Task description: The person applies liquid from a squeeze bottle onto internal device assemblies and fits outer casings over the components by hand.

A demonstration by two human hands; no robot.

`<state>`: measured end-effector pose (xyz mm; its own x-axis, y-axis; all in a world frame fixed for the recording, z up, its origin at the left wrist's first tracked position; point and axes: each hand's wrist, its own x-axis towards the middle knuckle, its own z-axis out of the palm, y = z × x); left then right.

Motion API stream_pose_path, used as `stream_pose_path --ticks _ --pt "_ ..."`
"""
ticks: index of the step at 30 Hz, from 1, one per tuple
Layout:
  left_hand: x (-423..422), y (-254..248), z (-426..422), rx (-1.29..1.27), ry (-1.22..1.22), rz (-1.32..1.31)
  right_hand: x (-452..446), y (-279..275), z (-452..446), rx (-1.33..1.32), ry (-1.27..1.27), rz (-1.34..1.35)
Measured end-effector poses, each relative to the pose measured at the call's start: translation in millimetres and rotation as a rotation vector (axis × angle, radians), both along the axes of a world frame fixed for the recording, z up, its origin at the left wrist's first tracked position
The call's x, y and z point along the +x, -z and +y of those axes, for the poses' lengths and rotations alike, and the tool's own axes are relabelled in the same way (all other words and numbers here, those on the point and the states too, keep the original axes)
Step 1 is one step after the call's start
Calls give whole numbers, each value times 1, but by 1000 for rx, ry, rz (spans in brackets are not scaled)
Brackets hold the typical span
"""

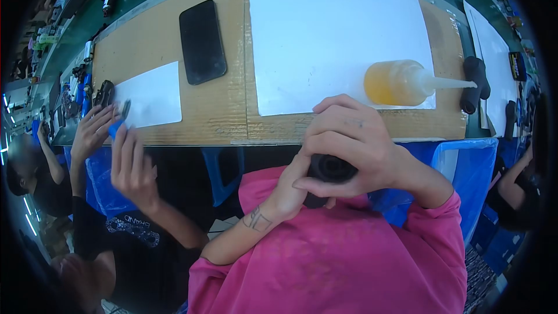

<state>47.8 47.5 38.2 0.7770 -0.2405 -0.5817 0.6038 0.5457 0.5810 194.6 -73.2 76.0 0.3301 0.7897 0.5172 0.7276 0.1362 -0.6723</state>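
Observation:
Close to my chest, both hands are wrapped around a black cylindrical object [332,168]. Its round end, with a darker ring in the middle, faces up toward me. My right hand [353,136] curls over the top and far side of it, thumb along the near edge. My left hand [292,185] grips it lower down from the left, its fingers partly hidden behind the right hand. Much of the object's body is covered by the hands. Just beyond my right hand, a squeeze bottle [395,83] of yellow liquid lies on its side, spout pointing right.
Under the bottle is a large white sheet [337,35] on a cardboard-covered table [232,122]. A black phone [202,42] and a smaller white sheet [157,96] lie left. Black cylindrical parts [474,84] sit right. At left, a co-worker's hands [133,166] hold a small blue item.

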Motion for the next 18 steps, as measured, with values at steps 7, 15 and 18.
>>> stream_pose_path --ticks 7,15,18 --pt "-27 39 -28 734 -50 -624 -10 -8 1 82 30 54" --pt "-3 37 -43 914 -229 -554 5 -5 -2 118 -7 -91" --pt "13 -7 -39 701 -243 -306 4 -4 16 173 21 52"
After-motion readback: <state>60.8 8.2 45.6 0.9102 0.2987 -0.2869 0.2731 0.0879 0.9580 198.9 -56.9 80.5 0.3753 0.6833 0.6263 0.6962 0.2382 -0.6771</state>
